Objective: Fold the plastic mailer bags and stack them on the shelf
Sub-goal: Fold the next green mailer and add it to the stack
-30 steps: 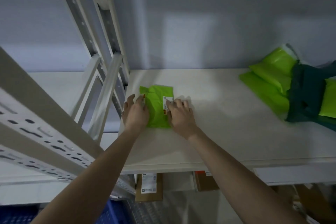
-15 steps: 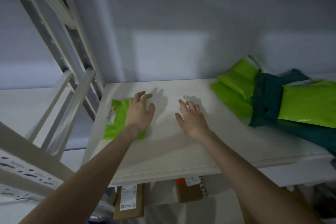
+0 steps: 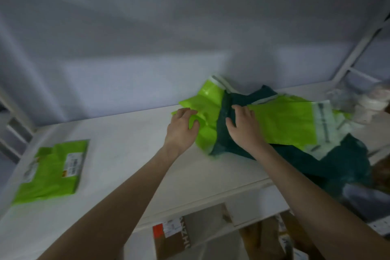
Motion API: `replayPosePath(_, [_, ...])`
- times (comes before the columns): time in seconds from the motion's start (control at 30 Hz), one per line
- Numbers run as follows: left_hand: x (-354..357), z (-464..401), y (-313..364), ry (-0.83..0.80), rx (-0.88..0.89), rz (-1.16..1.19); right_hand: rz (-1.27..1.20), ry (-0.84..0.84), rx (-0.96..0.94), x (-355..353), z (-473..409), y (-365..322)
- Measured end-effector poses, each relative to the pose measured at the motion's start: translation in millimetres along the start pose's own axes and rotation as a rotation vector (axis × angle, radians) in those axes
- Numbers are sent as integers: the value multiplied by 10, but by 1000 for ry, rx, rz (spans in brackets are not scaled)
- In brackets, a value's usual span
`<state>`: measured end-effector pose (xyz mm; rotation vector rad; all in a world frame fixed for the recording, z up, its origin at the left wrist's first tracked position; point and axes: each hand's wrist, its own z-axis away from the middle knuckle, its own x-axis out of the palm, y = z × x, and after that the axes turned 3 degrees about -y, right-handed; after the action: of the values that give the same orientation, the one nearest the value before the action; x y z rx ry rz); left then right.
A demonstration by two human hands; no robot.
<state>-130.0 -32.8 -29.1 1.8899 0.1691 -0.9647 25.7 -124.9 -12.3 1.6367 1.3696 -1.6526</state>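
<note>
Reaching into the pile of mailers, the left hand (image 3: 182, 125) pinched a green mailer (image 3: 205, 112); the right hand (image 3: 242, 121) lay flat, fingers spread, on a dark teal mailer (image 3: 225, 116). A folded green mailer (image 3: 52, 171) lay far left on the shelf (image 3: 130, 145).

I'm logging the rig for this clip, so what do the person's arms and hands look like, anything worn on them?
Both forearms are bare as far as the frame shows, with no sleeves in view. The left hand and right hand wear no gloves. No watch, ring or wristband shows, though the picture is slightly blurred.
</note>
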Motion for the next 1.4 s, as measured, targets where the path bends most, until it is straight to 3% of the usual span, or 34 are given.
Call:
replayPosePath(0.47, [1427, -328, 1073, -231, 150, 56, -24, 151, 330, -695, 11, 1649])
replayPosePath(0.7, [1873, -294, 1289, -435, 265, -48, 22, 188, 457, -706, 144, 1965])
replayPosePath(0.87, [1998, -311, 1314, -489, 326, -172, -184, 243, 380, -690, 158, 2024])
replayPosePath(1.0, [1962, -332, 1315, -434, 285, -69, -442, 229, 329, -706, 134, 1930])
replayPosePath(1.17, [1835, -401, 1282, -190, 169, 65, -695, 237, 303, -672, 144, 1769])
replayPosePath(1.3, [1668, -501, 1228, -50, 59, 157, -674, 172, 349, -612, 102, 1750])
replayPosePath(1.4, [1508, -574, 1219, 84, 65, 234, -508, 124, 276, -590, 52, 1722])
